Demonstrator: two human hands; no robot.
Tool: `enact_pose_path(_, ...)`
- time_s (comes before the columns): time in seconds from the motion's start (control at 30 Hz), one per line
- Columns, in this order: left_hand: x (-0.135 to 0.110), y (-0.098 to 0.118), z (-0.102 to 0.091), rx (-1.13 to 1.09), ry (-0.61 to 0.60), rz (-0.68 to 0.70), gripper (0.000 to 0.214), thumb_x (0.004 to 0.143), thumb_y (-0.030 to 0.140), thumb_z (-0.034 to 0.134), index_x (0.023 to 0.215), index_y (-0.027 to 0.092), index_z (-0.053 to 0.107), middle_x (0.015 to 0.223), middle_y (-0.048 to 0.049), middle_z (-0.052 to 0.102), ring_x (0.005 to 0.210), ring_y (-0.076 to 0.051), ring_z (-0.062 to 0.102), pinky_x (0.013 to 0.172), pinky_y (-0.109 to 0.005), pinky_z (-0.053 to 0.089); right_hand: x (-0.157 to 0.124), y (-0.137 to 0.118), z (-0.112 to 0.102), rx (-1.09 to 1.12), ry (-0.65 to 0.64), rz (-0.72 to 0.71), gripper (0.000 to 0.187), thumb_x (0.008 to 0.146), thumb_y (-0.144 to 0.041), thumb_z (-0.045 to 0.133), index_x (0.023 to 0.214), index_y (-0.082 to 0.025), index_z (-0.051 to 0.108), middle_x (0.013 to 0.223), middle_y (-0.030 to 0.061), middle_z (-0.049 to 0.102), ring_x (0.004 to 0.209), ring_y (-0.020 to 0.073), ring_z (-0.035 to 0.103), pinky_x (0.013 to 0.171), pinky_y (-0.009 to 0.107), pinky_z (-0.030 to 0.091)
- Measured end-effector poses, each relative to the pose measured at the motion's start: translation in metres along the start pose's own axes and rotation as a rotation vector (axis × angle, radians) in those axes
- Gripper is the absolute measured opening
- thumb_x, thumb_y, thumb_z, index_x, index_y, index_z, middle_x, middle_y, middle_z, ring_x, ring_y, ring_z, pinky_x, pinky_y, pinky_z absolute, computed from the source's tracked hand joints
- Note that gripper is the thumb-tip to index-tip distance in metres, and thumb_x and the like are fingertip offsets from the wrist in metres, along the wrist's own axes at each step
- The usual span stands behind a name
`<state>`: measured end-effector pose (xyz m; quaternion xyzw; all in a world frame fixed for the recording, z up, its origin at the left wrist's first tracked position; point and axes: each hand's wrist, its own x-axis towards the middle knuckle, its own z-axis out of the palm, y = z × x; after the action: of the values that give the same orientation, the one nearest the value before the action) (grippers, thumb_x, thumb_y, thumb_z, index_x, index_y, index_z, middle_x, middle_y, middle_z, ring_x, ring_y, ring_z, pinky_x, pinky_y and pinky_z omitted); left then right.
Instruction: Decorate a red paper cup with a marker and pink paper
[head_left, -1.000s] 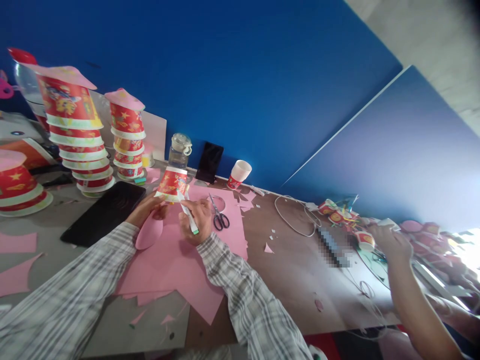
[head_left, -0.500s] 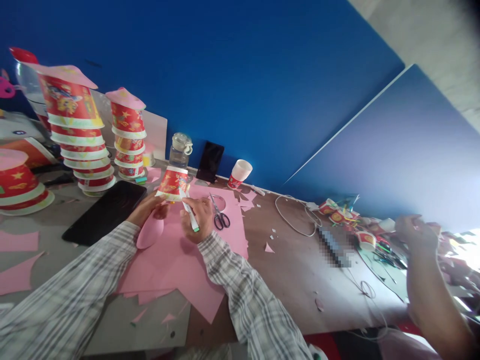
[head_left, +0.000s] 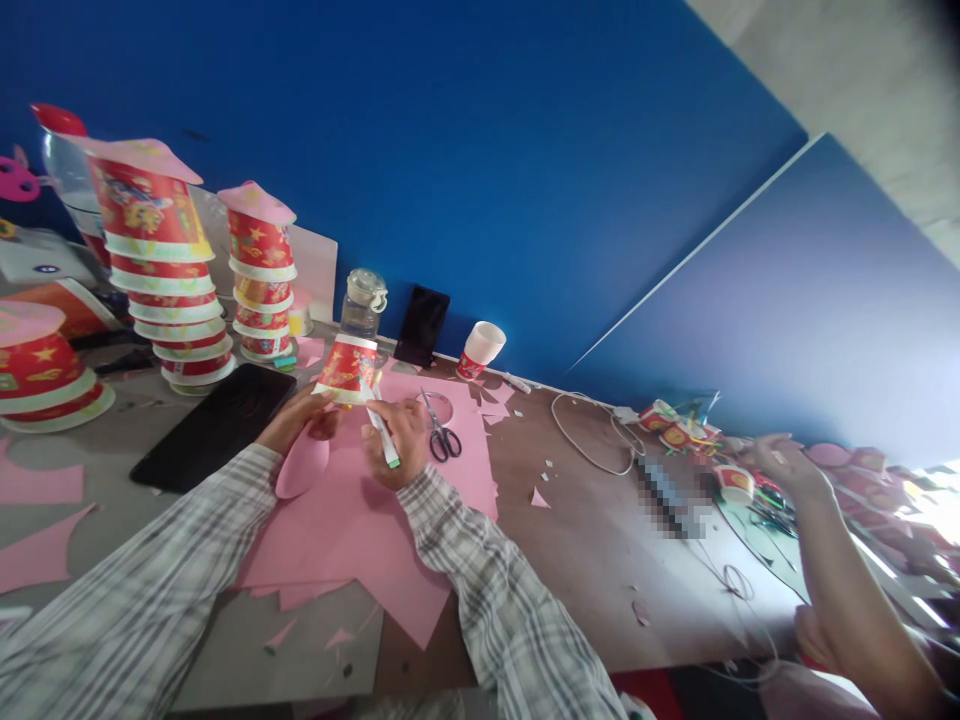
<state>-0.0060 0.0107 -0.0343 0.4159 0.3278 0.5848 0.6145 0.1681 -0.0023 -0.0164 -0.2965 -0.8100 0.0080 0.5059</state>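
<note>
A red printed paper cup (head_left: 348, 366) stands upside down above the pink paper, its rim gripped by my left hand (head_left: 298, 418). Below that hand a curved pink paper piece (head_left: 304, 466) sticks out; whether the hand also holds it, I cannot tell. My right hand (head_left: 403, 438) is closed round a white marker pen (head_left: 383, 432) with a green end. The pen's upper end is at the cup's side near the rim; its exact contact is too small to make out. Beneath both hands lie large pink paper sheets (head_left: 375, 545). Scissors (head_left: 444, 443) rest just right of my right hand.
Stacked red cup towers (head_left: 174, 285) with pink paper tops stand at left, beside a black tablet (head_left: 214, 428). Behind are a clear bottle (head_left: 361, 306), a phone (head_left: 422, 325) and a white-and-red cup (head_left: 481, 350). A co-worker's hand (head_left: 791, 468) reaches over clutter at right.
The co-worker's hand at the right has moved leftward and its fingers look more stretched out. My view has shifted slightly. My hands, the cup and the marker pen keep nearly the same pose.
</note>
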Motion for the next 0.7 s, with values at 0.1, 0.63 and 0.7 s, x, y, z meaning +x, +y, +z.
enact_pose_path(0.1, 0.003, -0.001, -0.004, -0.003, -0.040, -0.028, 0.021, 0.070, 0.032, 0.052, 0.075, 0.011, 0.051, 0.037, 0.0030, 0.040, 0.027, -0.009, 0.033, 0.027, -0.021, 0.020, 0.000, 0.000, 0.000, 0.002, -0.001, 0.006, 0.026, 0.083, -0.026, 0.046, 0.106, -0.016, 0.053, 0.079, 0.0027, 0.066, 0.065, 0.0146, 0.060, 0.081, 0.034, 0.043)
enact_pose_path(0.63, 0.007, -0.004, -0.012, 0.039, -0.049, -0.054, 0.025, 0.068, 0.032, 0.054, 0.080, 0.011, 0.050, 0.037, 0.0025, 0.042, 0.027, -0.010, 0.035, 0.025, -0.021, 0.019, 0.002, -0.002, -0.001, 0.062, -0.014, 0.030, 0.026, 0.084, -0.027, 0.045, 0.107, -0.017, 0.053, 0.070, 0.0007, 0.063, 0.064, 0.0156, 0.061, 0.083, 0.036, 0.043)
enact_pose_path(0.7, 0.005, -0.002, -0.009, 0.033, -0.049, -0.045, 0.023, 0.069, 0.031, 0.053, 0.080, 0.011, 0.050, 0.038, 0.0027, 0.042, 0.027, -0.009, 0.035, 0.026, -0.021, 0.019, 0.002, -0.002, 0.000, 0.061, -0.012, 0.019, 0.026, 0.084, -0.027, 0.046, 0.106, -0.017, 0.053, 0.073, 0.0018, 0.064, 0.066, 0.0160, 0.062, 0.083, 0.036, 0.044)
